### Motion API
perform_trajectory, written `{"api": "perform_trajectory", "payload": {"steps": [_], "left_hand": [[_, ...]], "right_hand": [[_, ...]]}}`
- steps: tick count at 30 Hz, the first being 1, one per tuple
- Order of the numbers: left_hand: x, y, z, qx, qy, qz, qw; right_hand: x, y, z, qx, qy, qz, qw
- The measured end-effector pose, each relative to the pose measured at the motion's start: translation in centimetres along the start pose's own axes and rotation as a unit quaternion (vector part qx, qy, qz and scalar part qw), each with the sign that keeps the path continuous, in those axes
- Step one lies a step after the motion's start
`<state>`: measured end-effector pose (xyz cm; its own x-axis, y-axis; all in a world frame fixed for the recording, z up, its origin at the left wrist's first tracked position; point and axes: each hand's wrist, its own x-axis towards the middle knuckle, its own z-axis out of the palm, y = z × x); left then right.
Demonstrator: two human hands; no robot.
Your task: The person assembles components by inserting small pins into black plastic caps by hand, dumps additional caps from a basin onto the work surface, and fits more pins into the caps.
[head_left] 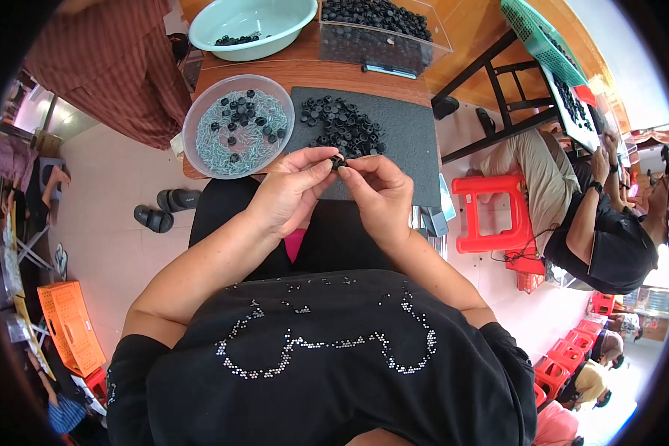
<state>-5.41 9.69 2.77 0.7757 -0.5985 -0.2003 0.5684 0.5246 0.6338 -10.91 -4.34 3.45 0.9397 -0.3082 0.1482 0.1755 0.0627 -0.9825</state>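
Note:
Between the fingertips of my left hand [293, 186] and my right hand [379, 195] is a small black round part [337, 161]. Both hands pinch it just over the near edge of a dark grey mat [412, 141]. Fingers cover much of it, so its details are hidden. A heap of small black round parts [343, 123] lies on the mat beyond my fingers. Left of the mat, a round clear plastic tub [193, 141] holds many thin silvery-blue pins, with several black parts lying on top.
At the back of the wooden table [297, 73] stand a pale green basin [253, 52] and a clear bin [372, 41] full of black parts. A blue pen-like tool [390, 70] lies before the bin. A red stool [494, 212] and a co-worker [609, 230] are at right.

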Motion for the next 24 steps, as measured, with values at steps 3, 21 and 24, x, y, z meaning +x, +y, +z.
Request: {"api": "perform_trajectory", "payload": {"steps": [3, 21, 24], "left_hand": [[0.0, 0.0, -0.1, -0.033, -0.007, -0.023, 0.999], [0.1, -0.1, -0.1, -0.07, -0.017, -0.037, 0.997], [0.1, -0.2, -0.3, -0.062, -0.026, -0.031, 0.997]], "right_hand": [[0.1, 0.7, -0.3, -0.03, 0.004, -0.054, 0.998], [-0.1, 0.0, -0.4, -0.095, -0.016, -0.09, 0.991], [-0.1, -0.3, -0.3, -0.118, -0.009, -0.09, 0.989]]}}
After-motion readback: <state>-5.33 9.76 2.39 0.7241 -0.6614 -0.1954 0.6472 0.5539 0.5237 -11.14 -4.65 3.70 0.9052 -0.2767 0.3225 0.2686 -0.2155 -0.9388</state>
